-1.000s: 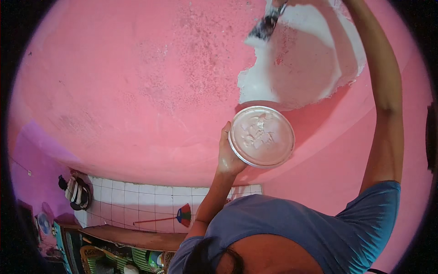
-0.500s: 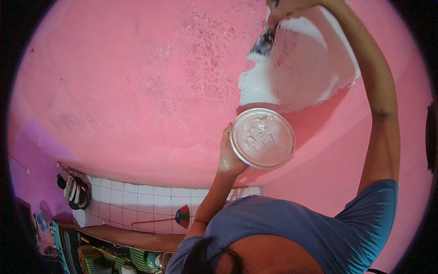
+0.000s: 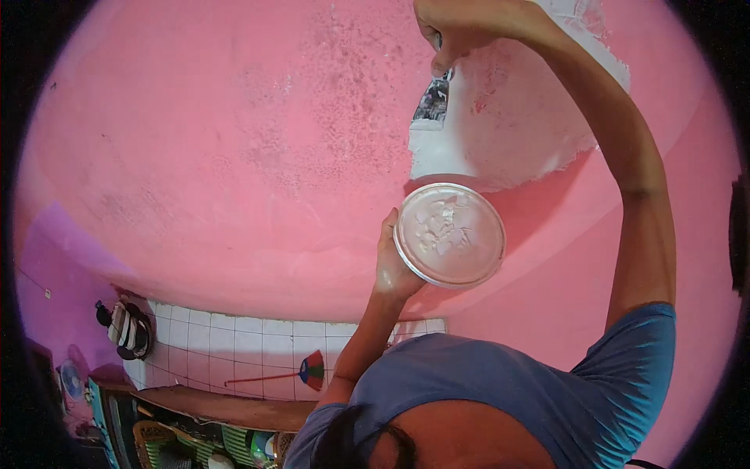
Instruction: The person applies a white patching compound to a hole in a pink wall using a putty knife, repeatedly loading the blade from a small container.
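My left hand [image 3: 393, 262] is closed on the side of a round, white-rimmed dish [image 3: 486, 266] in front of the wall; most of its fingers are hidden underneath. Pale putty [image 3: 448, 227] covers the dish's top in a rough layer, and I cannot tell how deep the dish is. Higher up, my right hand [image 3: 461, 31] grips a putty knife [image 3: 434, 100]. Its smeared metal blade points down, with its edge at the left border of a whitish coated patch [image 3: 430, 156] on the pink wall [image 3: 195, 141].
Dark speckled, rough spots [image 3: 336, 94] mark the wall left of the patch. Below are white tiles [image 3: 250, 336], a broom [image 3: 311, 371] with a red and blue head, and hanging bags or caps [image 3: 131, 332]. Cluttered shelving [image 3: 211, 406] and a fan [image 3: 72, 379] stand lower left.
My right hand has moved left and a little down, carrying the putty knife along the patch's left border. My left hand and the dish have hardly moved.
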The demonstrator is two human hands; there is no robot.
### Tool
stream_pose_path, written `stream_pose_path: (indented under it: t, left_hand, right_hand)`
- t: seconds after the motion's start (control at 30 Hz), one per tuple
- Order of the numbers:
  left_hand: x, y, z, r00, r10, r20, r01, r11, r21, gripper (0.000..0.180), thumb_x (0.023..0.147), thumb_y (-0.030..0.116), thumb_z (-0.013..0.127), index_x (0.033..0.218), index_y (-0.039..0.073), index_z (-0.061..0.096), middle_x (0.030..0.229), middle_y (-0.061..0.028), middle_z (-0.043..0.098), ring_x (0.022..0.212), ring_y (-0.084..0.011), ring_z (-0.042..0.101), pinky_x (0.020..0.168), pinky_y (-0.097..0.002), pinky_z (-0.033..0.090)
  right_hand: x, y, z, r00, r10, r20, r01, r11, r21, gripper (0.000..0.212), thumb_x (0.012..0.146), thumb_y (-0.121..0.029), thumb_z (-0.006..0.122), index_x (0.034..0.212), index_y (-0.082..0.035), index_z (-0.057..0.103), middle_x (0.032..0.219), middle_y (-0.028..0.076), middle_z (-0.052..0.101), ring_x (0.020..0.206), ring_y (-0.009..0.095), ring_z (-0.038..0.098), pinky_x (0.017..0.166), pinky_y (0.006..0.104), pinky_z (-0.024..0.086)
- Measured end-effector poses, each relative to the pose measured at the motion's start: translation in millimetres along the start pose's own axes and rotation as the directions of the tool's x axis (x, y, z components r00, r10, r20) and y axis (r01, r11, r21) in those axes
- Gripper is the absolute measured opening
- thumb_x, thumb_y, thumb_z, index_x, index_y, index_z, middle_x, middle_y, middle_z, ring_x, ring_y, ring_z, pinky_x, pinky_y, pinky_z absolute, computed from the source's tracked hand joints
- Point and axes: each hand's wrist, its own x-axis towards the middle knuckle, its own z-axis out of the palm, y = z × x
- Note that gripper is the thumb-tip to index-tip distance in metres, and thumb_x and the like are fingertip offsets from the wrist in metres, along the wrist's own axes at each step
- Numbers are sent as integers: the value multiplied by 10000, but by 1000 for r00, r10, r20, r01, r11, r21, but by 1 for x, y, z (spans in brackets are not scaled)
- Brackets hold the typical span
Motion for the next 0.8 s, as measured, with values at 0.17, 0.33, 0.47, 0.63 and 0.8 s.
stream_pose_path:
  t: [0.17, 0.33, 0.47, 0.63, 0.8]
  left_hand:
    - [0, -2, 3, 999, 10, 34, -10, 1000, 6, 659, 964, 515, 314, 1403, 28, 379, 1407, -202, 430, 1277, -353, 438, 1085, -518, 332]
    - [-2, 1, -3, 994, -2, 109, 10, 997, -78, 657, 964, 516, 317, 1394, 25, 390, 1403, -202, 435, 1271, -352, 445, 1076, -519, 345]
    - [-4, 3, 4, 997, 49, -53, -45, 996, 80, 653, 967, 515, 315, 1391, 26, 396, 1399, -198, 442, 1270, -347, 447, 1077, -514, 345]
    - [3, -7, 7, 999, -5, -42, 8, 998, 69, 646, 971, 508, 310, 1391, 25, 398, 1392, -196, 451, 1266, -347, 451, 1076, -509, 348]
    - [-5, 1, 9, 993, 89, -80, -78, 989, 123, 644, 972, 506, 309, 1389, 25, 399, 1400, -200, 441, 1273, -346, 444, 1084, -511, 336]
  right_hand:
    - [-5, 24, -34, 1000, 3, 5, -3, 999, -35, 330, 685, -302, 784, 661, 10, 680, 552, 115, 613, 488, 229, 582, 491, 361, 455]
    - [-14, 29, -45, 996, -85, 28, 79, 983, 167, 403, 688, -397, 779, 583, -24, 668, 520, 65, 604, 456, 148, 558, 455, 292, 423]
    - [20, 25, 6, 975, -211, 69, 209, 977, 38, 403, 674, -404, 786, 573, -34, 664, 523, 69, 601, 455, 170, 548, 455, 325, 419]
    - [-13, 38, -21, 997, -12, 75, 16, 999, -46, 394, 675, -400, 788, 594, -30, 679, 528, 73, 608, 461, 177, 554, 456, 327, 421]
    - [-21, 41, -62, 999, 11, -48, -1, 981, 196, 374, 676, -399, 820, 569, -71, 677, 511, 39, 599, 437, 140, 533, 427, 275, 379]
